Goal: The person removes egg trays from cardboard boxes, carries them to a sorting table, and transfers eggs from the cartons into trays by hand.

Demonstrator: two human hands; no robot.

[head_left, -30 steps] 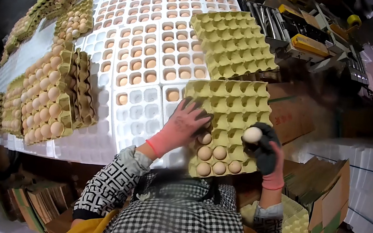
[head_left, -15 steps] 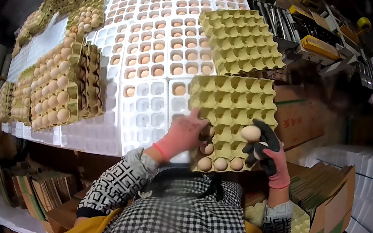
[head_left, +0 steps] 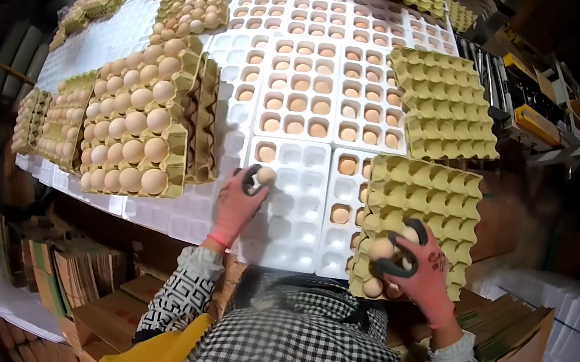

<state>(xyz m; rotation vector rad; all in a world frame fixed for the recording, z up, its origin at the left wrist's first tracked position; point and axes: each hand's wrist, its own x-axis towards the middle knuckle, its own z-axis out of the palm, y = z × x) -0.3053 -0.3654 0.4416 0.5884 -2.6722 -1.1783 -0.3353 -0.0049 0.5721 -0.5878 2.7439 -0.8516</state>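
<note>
My left hand [head_left: 238,207], in a pink glove with dark fingertips, is closed round an egg [head_left: 265,175] just above the near white foam tray [head_left: 285,253]. One egg [head_left: 265,151] sits in that tray's far left pocket. In a matching glove, my right hand [head_left: 425,269] grips several eggs [head_left: 383,249] over the near yellow-green egg carton tray [head_left: 450,189]. Beneath that hand, a few eggs [head_left: 373,287] lie in the carton's front row; the glove partly hides them. The carton overlaps the right part of another foam tray [head_left: 333,253].
Egg-filled cartons [head_left: 128,116] are stacked on the left of the table. Foam trays with eggs [head_left: 298,94] extend toward the back. Another yellow-green carton [head_left: 445,103] lies at the right, near metal rollers [head_left: 488,76]. Cardboard boxes [head_left: 70,282] stand below the table.
My left hand has left the carton and moved left over the foam tray, now with an egg. My right hand has turned inward over the carton's front, still with eggs. The view has shifted.
</note>
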